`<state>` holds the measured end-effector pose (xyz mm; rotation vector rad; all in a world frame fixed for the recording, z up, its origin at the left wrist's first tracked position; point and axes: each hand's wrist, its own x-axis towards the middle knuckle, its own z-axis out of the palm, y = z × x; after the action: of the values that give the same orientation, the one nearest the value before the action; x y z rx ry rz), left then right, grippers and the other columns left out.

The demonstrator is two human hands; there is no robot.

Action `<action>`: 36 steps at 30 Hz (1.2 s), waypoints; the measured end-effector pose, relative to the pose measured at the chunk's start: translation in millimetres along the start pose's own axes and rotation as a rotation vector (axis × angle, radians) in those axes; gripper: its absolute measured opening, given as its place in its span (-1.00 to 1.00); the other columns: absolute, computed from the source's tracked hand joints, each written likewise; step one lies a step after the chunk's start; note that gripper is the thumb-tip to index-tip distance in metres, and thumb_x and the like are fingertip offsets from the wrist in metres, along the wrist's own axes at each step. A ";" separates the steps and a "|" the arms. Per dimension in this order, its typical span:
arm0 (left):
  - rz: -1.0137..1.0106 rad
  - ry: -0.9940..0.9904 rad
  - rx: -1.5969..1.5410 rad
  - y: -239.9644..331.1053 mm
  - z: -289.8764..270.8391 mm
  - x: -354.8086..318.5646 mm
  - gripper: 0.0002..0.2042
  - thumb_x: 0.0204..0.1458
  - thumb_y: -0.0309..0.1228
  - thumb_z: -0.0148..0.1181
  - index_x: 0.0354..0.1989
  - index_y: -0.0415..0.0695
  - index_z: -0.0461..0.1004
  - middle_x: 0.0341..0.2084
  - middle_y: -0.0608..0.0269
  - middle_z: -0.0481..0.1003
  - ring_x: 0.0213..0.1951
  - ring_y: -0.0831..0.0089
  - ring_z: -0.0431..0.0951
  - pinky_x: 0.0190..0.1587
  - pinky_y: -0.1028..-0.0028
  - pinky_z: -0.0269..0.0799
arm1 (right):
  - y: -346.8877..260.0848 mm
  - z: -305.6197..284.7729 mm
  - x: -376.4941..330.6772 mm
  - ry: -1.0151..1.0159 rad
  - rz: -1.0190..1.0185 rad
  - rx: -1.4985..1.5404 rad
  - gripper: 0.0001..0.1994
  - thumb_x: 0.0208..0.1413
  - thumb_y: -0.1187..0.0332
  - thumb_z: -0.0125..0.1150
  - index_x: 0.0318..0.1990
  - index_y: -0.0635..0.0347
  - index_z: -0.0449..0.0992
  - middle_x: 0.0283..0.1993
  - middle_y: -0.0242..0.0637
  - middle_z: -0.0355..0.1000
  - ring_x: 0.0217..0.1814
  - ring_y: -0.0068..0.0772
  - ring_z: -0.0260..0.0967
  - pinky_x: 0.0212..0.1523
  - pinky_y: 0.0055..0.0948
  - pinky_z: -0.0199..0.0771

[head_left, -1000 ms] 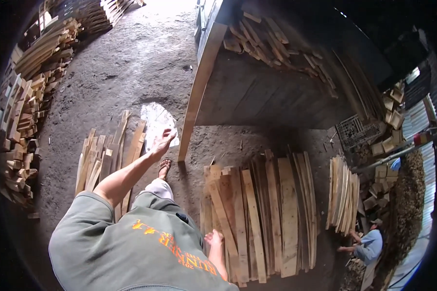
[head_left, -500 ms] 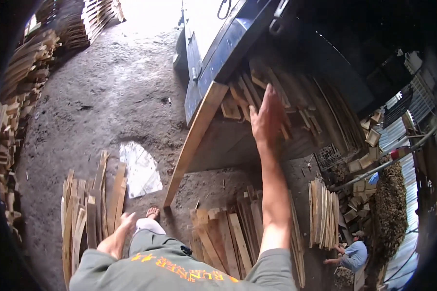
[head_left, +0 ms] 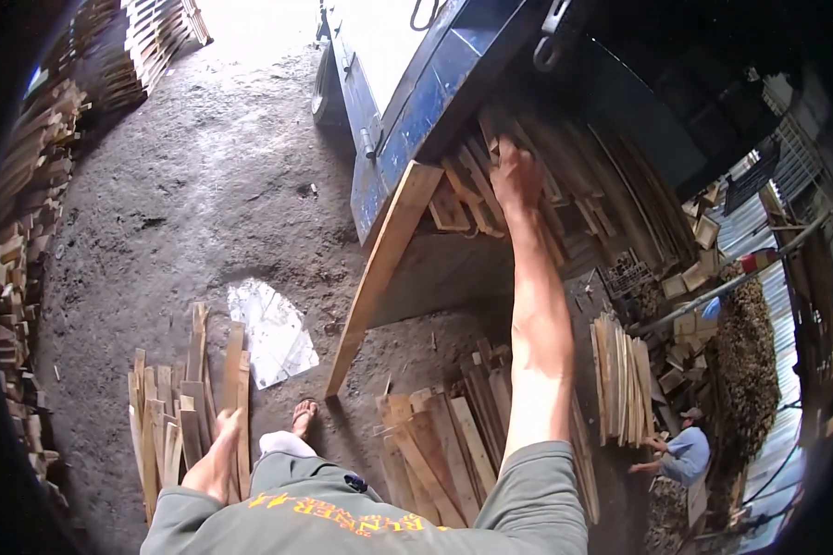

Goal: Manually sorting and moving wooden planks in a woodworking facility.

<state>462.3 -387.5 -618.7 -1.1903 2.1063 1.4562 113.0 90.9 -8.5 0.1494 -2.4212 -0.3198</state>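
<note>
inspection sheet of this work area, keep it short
surface: rough dirt floor
things: boards by the blue metal frame; slanted plank, top end at the frame
clutter: white sheet on the floor
grip: right hand at the boards; left hand low by the left floor stack; whether either holds anything is unclear
cables: cannot tell, right edge too dim
surroundings: co-worker beside another plank stack

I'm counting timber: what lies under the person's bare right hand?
Long brown wooden boards show around the right hand. The hand and bare forearm cover parts of them; whatever lies directly beneath is hidden.
</note>
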 end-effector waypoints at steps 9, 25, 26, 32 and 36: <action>0.507 -1.110 -0.286 285.7 136.7 -176.3 -0.52 0.08 0.03 0.20 0.04 -0.02 0.37 -0.29 0.43 0.42 -0.22 0.61 0.40 -0.09 0.48 0.34 | -23.2 -152.8 -273.0 0.226 0.067 0.199 -0.48 -0.09 0.39 0.38 0.10 0.25 0.42 0.03 0.00 0.46 -0.03 0.03 0.48 -0.10 -0.14 0.54; 0.187 -1.439 -1.177 364.1 168.2 -394.9 -0.41 -0.04 0.10 0.24 0.02 -0.11 0.46 -0.21 0.19 0.58 -0.23 0.30 0.61 -0.09 0.27 0.56 | -169.4 -312.1 -845.3 0.008 1.610 0.967 -0.39 -0.04 0.24 0.32 0.12 0.36 0.27 0.08 -0.08 0.34 0.03 -0.20 0.34 0.02 -0.19 0.33; 0.166 -1.428 -1.097 355.4 164.0 -393.4 -0.45 -0.02 0.08 0.23 -0.02 -0.11 0.48 -0.24 0.19 0.59 -0.26 0.32 0.61 -0.11 0.30 0.57 | -175.8 -303.9 -855.2 -0.020 1.645 0.986 -0.39 -0.03 0.24 0.31 0.14 0.35 0.25 0.10 -0.09 0.33 0.05 -0.20 0.32 0.04 -0.19 0.32; 0.123 -1.389 -0.710 327.0 137.2 -398.7 -0.53 0.05 0.07 0.16 -0.15 -0.11 0.50 -0.32 0.23 0.56 -0.34 0.37 0.57 -0.21 0.34 0.54 | -191.2 -279.6 -893.2 -0.181 1.750 1.069 -0.39 0.07 0.24 0.22 0.23 0.30 0.17 0.21 -0.10 0.24 0.17 -0.18 0.24 0.17 -0.16 0.21; 0.277 -1.367 -0.660 292.6 115.0 -405.3 -0.47 0.07 0.02 0.17 0.12 -0.07 0.41 0.02 0.17 0.46 0.01 0.36 0.44 0.09 0.32 0.35 | -190.0 -275.7 -889.9 -0.251 1.751 1.073 -0.39 0.13 0.24 0.15 0.29 0.27 0.11 0.29 -0.11 0.17 0.26 -0.16 0.19 0.25 -0.14 0.14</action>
<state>458.3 -63.4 -221.2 0.1556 0.8437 2.2000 973.6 25.1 -407.2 -1.4684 -1.7544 1.7150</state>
